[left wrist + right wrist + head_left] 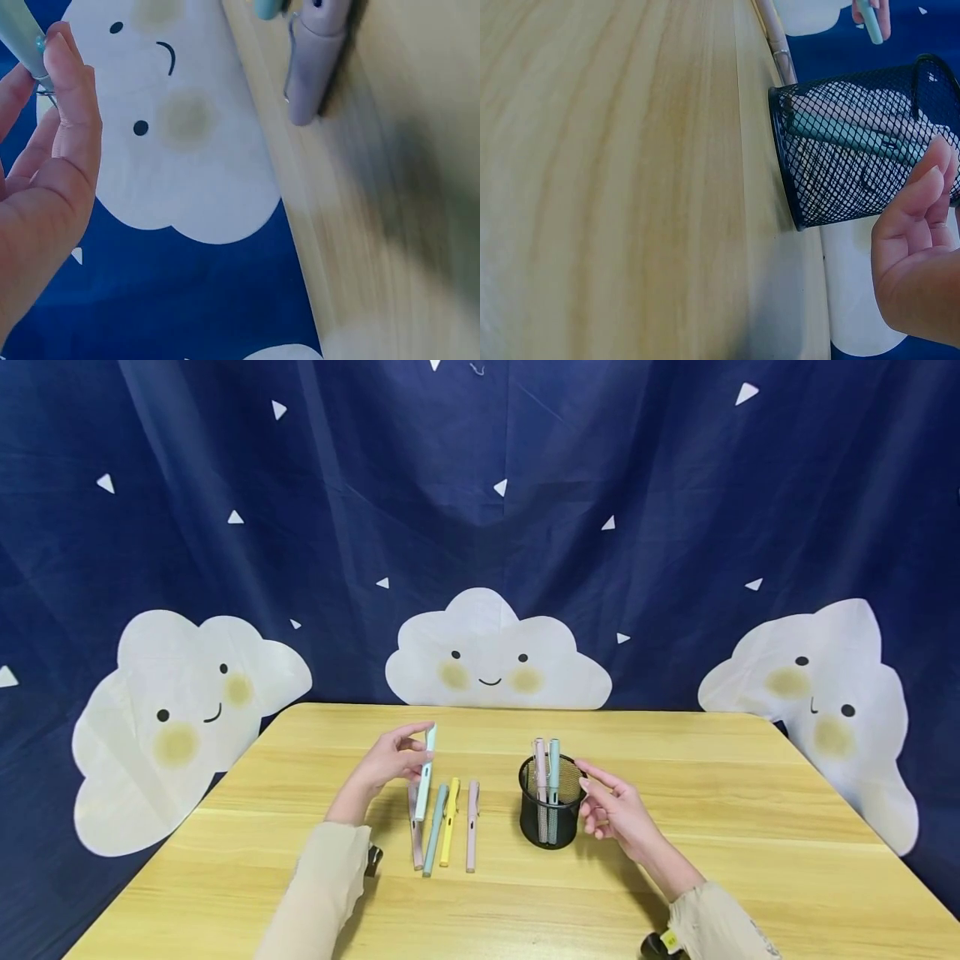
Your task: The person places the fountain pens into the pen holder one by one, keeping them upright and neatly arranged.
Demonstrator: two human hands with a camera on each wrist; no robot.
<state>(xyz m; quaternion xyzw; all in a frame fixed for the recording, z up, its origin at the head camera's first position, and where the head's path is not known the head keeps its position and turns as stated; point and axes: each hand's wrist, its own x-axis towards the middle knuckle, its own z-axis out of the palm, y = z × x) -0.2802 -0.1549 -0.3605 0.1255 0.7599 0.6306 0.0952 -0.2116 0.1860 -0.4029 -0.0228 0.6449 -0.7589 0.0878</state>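
Observation:
My left hand [390, 760] pinches a pale mint pen [426, 777] between thumb and fingers, raised upright above the table. Below it lie a mauve pen [417, 839], a blue-green pen [435, 831], a yellow pen [449, 822] and a pink pen [472, 827], side by side. The black mesh pen holder [855, 180] stands to their right, with a pink pen [540, 772] and a blue-green pen [554, 768] upright in it. At the holder's right rim, my right hand [618, 814] grips with thumb and index finger, the other fingers curled below.
The wooden table [750, 827] reaches back to a dark blue curtain [480, 510] printed with white clouds and small triangles. Dark camera mounts show under both wrists, the right one [660, 945] close to the table's near side.

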